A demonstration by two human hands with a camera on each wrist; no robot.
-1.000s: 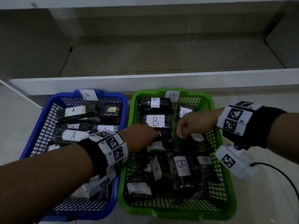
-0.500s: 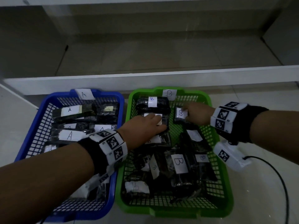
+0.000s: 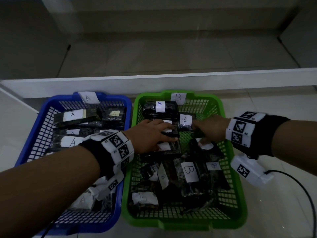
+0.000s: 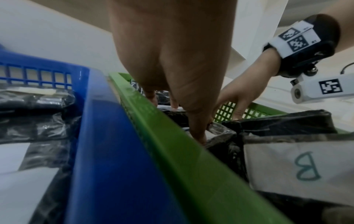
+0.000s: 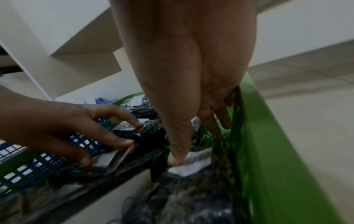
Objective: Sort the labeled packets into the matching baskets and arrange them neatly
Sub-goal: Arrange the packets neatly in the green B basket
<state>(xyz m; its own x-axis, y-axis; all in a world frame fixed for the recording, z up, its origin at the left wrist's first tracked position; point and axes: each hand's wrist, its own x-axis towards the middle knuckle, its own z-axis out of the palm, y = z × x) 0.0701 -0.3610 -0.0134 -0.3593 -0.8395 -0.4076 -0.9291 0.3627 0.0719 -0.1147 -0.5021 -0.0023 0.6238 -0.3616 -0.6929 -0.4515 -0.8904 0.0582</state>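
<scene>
**Green basket: squaring the far row**

Left hand (image 3: 151, 133) lies with fingers spread flat on a B packet (image 3: 169, 128) at centre frame in the green basket (image 3: 239, 200). Right hand (image 3: 210, 128) pinches the neighbouring packet (image 3: 186, 121). Best slide both flush, labels up, without lifting.

bare forearms, black wristbands (image 3: 267, 134) carrying white blocks printed with square black-and-white markers, white wrist camera (image 3: 250, 170) trailing a black cable (image 3: 298, 182)
</scene>
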